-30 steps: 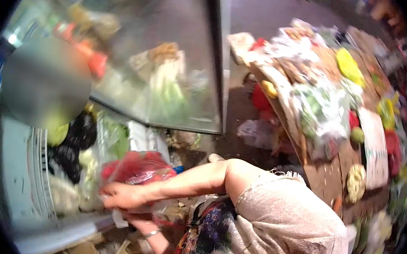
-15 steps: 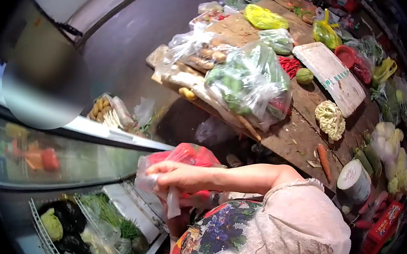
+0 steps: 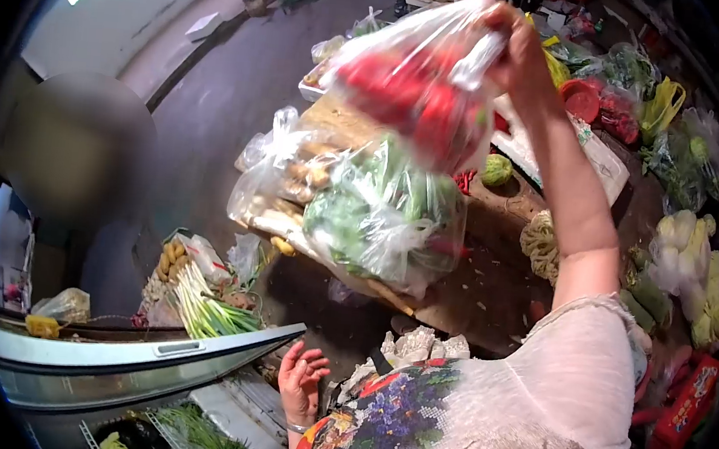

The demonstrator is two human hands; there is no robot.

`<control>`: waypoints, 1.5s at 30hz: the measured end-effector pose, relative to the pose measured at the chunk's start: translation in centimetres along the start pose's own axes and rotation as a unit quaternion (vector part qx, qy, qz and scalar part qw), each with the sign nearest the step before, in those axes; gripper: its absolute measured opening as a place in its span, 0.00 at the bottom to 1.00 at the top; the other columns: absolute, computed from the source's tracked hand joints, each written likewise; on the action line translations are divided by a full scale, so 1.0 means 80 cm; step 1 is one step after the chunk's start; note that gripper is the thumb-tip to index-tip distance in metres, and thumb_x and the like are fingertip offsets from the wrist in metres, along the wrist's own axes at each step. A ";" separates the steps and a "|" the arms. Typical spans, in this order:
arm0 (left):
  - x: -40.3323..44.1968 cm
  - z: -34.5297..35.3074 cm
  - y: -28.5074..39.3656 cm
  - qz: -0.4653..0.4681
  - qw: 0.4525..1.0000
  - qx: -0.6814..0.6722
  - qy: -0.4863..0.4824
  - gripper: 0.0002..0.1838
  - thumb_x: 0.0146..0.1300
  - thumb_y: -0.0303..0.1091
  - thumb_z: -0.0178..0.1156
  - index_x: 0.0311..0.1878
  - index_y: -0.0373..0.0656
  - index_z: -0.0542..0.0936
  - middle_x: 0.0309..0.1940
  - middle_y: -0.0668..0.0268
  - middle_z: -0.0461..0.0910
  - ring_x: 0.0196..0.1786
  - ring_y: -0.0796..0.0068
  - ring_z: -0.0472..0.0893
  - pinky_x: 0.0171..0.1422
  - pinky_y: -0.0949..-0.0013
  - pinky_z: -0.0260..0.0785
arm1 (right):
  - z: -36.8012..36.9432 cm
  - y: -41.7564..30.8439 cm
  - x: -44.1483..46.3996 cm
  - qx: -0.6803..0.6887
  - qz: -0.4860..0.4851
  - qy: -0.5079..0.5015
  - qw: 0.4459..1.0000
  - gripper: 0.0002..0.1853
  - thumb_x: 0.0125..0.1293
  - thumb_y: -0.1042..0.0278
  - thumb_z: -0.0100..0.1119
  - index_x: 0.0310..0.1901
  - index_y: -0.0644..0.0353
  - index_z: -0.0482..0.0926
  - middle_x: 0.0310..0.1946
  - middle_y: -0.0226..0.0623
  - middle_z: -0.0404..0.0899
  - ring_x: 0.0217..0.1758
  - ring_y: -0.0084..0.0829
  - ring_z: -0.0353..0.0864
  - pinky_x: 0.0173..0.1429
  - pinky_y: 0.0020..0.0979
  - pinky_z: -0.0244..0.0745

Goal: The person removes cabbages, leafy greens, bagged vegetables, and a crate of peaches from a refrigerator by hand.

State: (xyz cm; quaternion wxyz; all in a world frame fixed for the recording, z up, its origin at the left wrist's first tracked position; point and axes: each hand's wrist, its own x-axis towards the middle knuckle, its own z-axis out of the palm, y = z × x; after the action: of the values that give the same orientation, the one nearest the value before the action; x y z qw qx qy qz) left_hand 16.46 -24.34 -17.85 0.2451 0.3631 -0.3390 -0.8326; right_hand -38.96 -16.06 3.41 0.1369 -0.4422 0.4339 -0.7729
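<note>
My right hand (image 3: pixel 516 50) is raised high over the table, fingers wrapped around the gathered neck of a clear plastic bag of red peppers (image 3: pixel 422 93). The bag hangs from it, smeared by motion, above a large clear bag of green vegetables (image 3: pixel 386 210). Low in front of my body is my left hand (image 3: pixel 302 378), empty, its fingers apart and slightly curled. It is near the end of a glass-topped cabinet's lid (image 3: pixel 169 351). A bracelet circles that wrist.
On the wooden table (image 3: pixel 490 292) are a green melon (image 3: pixel 496 171), a white foam lid (image 3: pixel 608 165) and a bag of roots (image 3: pixel 283 166). Spring onions (image 3: pixel 207 305) lie beyond the cabinet. Bagged vegetables (image 3: pixel 683 244) and a red box (image 3: pixel 685 407) line the right side.
My right hand has lifted the bag of red peppers from beside the cabinet up over the table. My left hand has come into clear view. The cabinet lid appears lower in the view.
</note>
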 end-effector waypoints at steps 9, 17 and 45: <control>0.001 -0.009 -0.026 -0.043 0.989 -0.020 0.138 0.19 0.64 0.29 0.55 0.58 0.39 0.70 0.41 0.53 0.81 0.39 0.59 0.83 0.40 0.61 0.78 | -0.271 0.111 -0.036 -0.493 0.058 0.109 0.861 0.06 0.55 0.75 0.53 0.35 0.60 0.74 0.29 0.29 0.75 0.35 0.22 0.73 0.42 0.27 0.69; 0.014 0.022 -0.012 -0.090 0.985 0.064 0.133 0.19 0.64 0.31 0.56 0.58 0.43 0.69 0.41 0.56 0.80 0.39 0.62 0.81 0.39 0.62 0.76 | -0.384 0.176 -0.211 -0.268 0.257 0.447 0.814 0.16 0.57 0.66 0.61 0.47 0.58 0.73 0.32 0.30 0.78 0.24 0.22 0.73 0.24 0.27 0.70; 0.096 0.066 0.000 -0.186 0.978 0.092 0.030 0.16 0.64 0.26 0.54 0.56 0.40 0.71 0.37 0.58 0.82 0.36 0.63 0.82 0.36 0.64 0.76 | -0.292 -0.186 -0.336 -0.349 0.096 0.562 0.744 0.44 0.54 0.71 0.70 0.69 0.64 0.55 0.58 0.49 0.71 0.57 0.37 0.74 0.57 0.33 0.70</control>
State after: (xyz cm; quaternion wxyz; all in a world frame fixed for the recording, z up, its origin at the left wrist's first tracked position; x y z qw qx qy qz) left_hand 7.67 -27.38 -18.54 0.0618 0.4660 -0.3332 -0.8173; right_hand -39.74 21.52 -5.41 -0.2222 0.0997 0.7115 -0.6591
